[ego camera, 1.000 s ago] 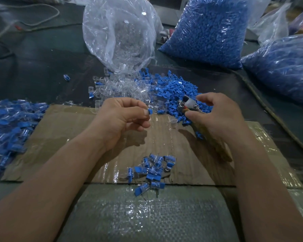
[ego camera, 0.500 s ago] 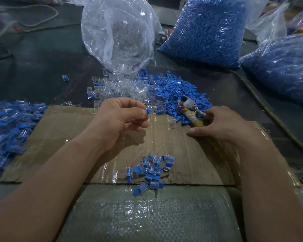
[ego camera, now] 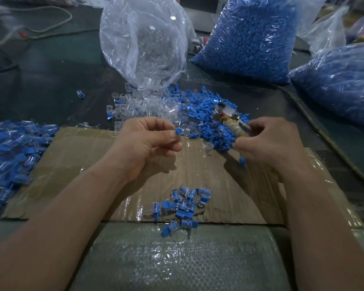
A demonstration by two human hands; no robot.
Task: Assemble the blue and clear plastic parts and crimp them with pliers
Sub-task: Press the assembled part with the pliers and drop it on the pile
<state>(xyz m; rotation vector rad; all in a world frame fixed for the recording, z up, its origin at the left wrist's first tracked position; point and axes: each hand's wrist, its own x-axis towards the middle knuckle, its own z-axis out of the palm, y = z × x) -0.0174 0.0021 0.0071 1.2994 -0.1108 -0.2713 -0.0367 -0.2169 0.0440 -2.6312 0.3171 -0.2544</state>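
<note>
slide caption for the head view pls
Left hand pinches a blue part while right hand grips the pliers.

Cardboard sheet taped glossy; blue parts matt plastic; bag clear crinkled film; pliers cloth-wrapped.

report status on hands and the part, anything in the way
Left hand pinches blue part. Right hand grips pliers, apart from blue part. Loose parts pile beneath pliers nose.
</note>
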